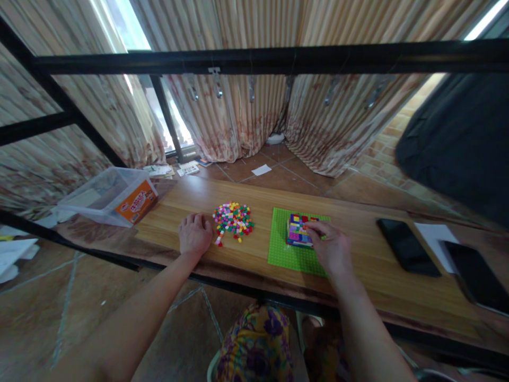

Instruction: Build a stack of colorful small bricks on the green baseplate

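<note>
My right hand (332,246) is closed in a pinch over the top of a small multicoloured block structure (299,234). Between its fingertips is a small reddish toy brick (306,226), partly hidden by the fingers. The structure stands on a bright green studded baseplate (279,249), with yellow, purple, blue and red bricks showing on top. Resting on the wooden tabletop, my left hand (194,233) has loosely bent fingers and nothing visible in it. Just right of that hand lies a pile of tiny coloured bricks (234,218), a few of them scattered toward the near side.
A clear plastic box (107,196) with an orange label stands at the table's left end. To the right lie a black phone (407,246), a white paper (435,241) and another dark device (477,276). A black metal bar (254,61) crosses in front of the curtains.
</note>
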{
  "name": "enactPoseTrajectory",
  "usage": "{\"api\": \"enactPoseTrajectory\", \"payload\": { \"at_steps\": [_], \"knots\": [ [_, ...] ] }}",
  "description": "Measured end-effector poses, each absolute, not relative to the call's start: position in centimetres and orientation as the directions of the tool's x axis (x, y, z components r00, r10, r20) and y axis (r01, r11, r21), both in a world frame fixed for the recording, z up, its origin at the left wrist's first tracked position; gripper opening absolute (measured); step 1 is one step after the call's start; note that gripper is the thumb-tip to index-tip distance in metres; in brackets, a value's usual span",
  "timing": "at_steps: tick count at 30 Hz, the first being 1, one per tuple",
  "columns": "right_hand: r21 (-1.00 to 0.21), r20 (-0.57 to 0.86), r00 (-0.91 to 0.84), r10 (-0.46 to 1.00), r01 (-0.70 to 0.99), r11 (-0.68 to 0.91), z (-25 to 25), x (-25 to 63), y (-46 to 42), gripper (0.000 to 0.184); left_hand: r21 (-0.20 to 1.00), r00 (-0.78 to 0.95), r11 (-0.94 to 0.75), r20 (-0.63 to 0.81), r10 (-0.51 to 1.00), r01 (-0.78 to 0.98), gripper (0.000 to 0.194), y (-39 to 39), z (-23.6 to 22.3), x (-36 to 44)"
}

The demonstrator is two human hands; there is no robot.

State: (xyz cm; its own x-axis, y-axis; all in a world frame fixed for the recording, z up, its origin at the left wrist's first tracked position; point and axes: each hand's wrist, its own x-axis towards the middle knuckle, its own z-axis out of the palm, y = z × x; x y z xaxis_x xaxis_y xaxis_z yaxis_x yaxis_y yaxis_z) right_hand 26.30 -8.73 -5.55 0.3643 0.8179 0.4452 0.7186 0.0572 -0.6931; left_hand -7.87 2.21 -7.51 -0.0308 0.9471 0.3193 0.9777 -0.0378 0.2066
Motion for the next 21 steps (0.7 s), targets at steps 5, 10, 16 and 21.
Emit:
{"api": "enactPoseTrajectory", "payload": {
  "at_steps": [5,10,16,21],
  "knots": [
    [-0.696,0.459,0.374,0.806,0.715,0.065,-5.52,26.34,-8.78,0.024,0.194,-0.027,-0.039,0.322,0.946,0.980,0.040,2.06,-7.45,-7.79],
    [-0.689,0.458,0.384,0.802,0.723,0.047,-5.62,26.48,-8.68,0.024,0.191,-0.025,-0.037,0.312,0.950,0.981,0.041,1.97,-7.32,-7.71],
    [-0.725,0.448,0.415,0.792,0.686,0.051,-5.36,26.25,-8.79,0.024,0.198,-0.031,-0.032,0.306,0.952,0.980,0.041,2.00,-7.27,-7.69],
    [-0.746,0.458,0.529,0.714,0.666,-0.015,-5.45,26.79,-8.68,0.029,0.202,-0.033,-0.031,0.305,0.952,0.979,0.041,2.12,-7.35,-7.76]
  ]
}}
